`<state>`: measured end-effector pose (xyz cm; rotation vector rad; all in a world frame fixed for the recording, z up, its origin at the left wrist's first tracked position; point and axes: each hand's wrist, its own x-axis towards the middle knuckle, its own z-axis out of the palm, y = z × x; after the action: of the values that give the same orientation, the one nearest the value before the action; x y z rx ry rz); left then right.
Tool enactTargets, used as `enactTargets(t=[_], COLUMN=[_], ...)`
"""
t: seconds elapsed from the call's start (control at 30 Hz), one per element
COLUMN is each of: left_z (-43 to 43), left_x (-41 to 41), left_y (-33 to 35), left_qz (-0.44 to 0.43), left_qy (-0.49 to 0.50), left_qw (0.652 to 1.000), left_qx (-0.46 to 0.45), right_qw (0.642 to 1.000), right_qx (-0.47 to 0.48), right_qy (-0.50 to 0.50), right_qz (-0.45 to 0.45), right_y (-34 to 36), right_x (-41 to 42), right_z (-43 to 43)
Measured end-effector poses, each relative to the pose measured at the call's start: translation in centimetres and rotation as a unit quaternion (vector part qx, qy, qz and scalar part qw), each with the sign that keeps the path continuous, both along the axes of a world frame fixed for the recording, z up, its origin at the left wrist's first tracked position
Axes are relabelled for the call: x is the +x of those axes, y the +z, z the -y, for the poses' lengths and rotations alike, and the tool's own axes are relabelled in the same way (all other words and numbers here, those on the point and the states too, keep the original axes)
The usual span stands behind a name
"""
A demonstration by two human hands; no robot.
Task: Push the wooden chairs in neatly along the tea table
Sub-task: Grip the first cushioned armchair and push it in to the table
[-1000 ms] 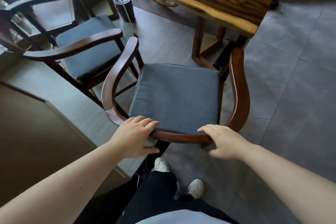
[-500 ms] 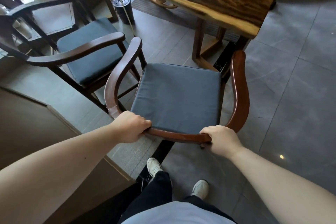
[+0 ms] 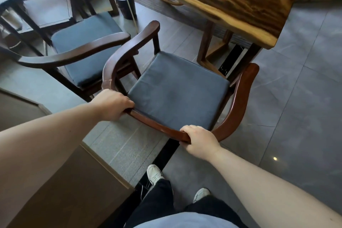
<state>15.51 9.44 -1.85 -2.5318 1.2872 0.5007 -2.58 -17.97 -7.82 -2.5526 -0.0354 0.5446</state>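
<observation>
A wooden armchair (image 3: 238, 98) with a dark grey seat cushion stands in front of me, facing the tea table (image 3: 240, 5). Its curved back rail runs between my hands. My left hand (image 3: 112, 104) is shut on the rail's left part, and my right hand (image 3: 200, 139) is shut on its right part. The chair's front sits near the table's leg frame, with the seat still outside the tabletop edge. A second wooden armchair (image 3: 74, 55) with the same cushion stands to the left, its armrest close to the first chair's left arm.
A black cylindrical bin (image 3: 125, 3) with a cord running into it stands on the floor beyond the chairs. A brown low cabinet (image 3: 55, 181) edges in at lower left. My feet (image 3: 154, 174) stand on a dark floor strip; grey tiles spread to the right.
Both hands went from resting on the back rail to gripping it. The chair has turned and shifted toward the table, its left arm now nearer the second chair.
</observation>
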Motion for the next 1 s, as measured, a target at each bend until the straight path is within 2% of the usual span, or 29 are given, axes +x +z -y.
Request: enactTargets(t=[0.1,0.23,0.33,0.5,0.63,0.83,1.0], left_z=[0.3,4.5,10.2,16.4,17.1,17.7,22.2], left_x=[-0.8,-5.7,-10.3,-13.4,-13.7,-13.8,-14.3], left_y=[0.1,-0.2,-1.0,-2.5,-2.8,-2.4,-3.0], left_qz=[0.004,-0.023,-0.05,-0.051,-0.044,-0.058,-0.027], left_qy=[0.018,-0.001,-0.012,0.079,0.119,0.145,0.137], left_qw=[1.0,0.999,0.998,0.996,0.992,0.987,0.99], left_qx=[0.007,-0.031,-0.048,-0.002,0.021,0.03,0.01], right_qw=[0.997,0.979,0.942,0.875,0.852,0.848,0.838], right_qx=[0.043,-0.047,-0.137,-0.224,-0.223,-0.204,-0.245], right_qy=[0.054,0.186,0.301,0.426,0.469,0.481,0.477], right_qz=[-0.044,-0.063,-0.051,-0.043,-0.068,-0.082,-0.104], right_y=[0.1,-0.4,-1.4,-2.6,-3.2,-3.4,-2.6], right_x=[0.7,1.0,2.4,6.9,8.6,9.2,10.4], right_z=[1.9,6.8,10.6,16.3,17.4,18.1,21.8])
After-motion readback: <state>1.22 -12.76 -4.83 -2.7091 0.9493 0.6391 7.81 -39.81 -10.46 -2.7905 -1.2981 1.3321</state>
